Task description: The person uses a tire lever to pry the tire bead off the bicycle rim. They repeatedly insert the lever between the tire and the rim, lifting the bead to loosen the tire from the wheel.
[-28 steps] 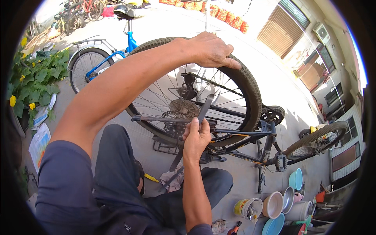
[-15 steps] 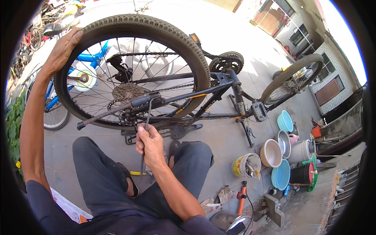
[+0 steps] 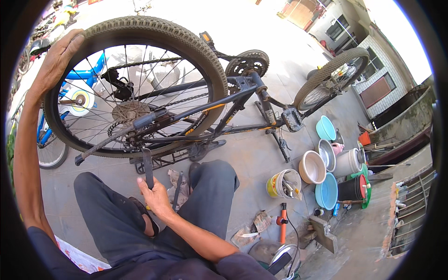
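A black bicycle stands upside down in front of me, its rear wheel point(image 3: 212, 56) nearest. My left hand point(image 3: 56, 58) grips the knobby tyre at its upper left, fingers laid over the tread. Low between my knees, my right hand point(image 3: 156, 198) is closed around a dark metal wrench point(image 3: 148, 165). The wrench points up, its flat upper end close below the rear hub and dropout; whether it touches them I cannot tell. A grey tube point(image 3: 100, 144) extends from the hub area toward the lower left. The sprockets and chain sit behind the spokes.
To the right stand a bucket of tools point(image 3: 283, 183), a beige basin point(image 3: 312, 167), blue basins point(image 3: 327, 191) and a black bucket point(image 3: 352, 187). An orange pump point(image 3: 283, 224) is near my right knee. A blue bicycle point(image 3: 84, 74) stands behind the wheel at left.
My right hand has moved down and away from the hub area, and the tool in it has turned, showing a broad flat side. The left hand stays on the tyre. The whole view has shifted.
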Demonstrator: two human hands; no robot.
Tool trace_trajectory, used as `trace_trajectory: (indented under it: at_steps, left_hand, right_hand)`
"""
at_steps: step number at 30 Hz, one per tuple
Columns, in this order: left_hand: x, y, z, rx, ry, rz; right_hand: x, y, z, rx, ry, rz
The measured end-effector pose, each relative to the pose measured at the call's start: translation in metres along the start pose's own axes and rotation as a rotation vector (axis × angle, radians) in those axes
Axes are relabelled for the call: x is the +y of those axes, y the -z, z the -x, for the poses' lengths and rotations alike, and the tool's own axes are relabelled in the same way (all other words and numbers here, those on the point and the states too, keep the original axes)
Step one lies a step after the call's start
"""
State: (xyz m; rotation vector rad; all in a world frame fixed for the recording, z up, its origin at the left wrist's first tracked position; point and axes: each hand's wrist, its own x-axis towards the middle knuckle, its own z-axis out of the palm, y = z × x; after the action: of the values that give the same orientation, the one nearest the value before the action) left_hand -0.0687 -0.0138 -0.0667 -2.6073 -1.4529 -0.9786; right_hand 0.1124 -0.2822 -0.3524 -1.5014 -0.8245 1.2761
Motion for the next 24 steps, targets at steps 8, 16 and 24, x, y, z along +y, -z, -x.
trace_trajectory:
  at_steps: [8,16,24]
  left_hand:
    - [0.026,-0.002,-0.018,-0.099,-0.093,-0.100]
    - [0.025,0.001,-0.023,-0.166,-0.180,-0.002]
    - [0.037,0.002,-0.027,-0.118,-0.135,-0.146]
  right_hand:
    - [-0.032,0.012,-0.002,0.076,-0.021,0.147]
    - [-0.103,0.058,-0.030,0.297,0.368,-0.200]
    - [-0.223,0.095,-0.089,0.659,0.910,0.199]
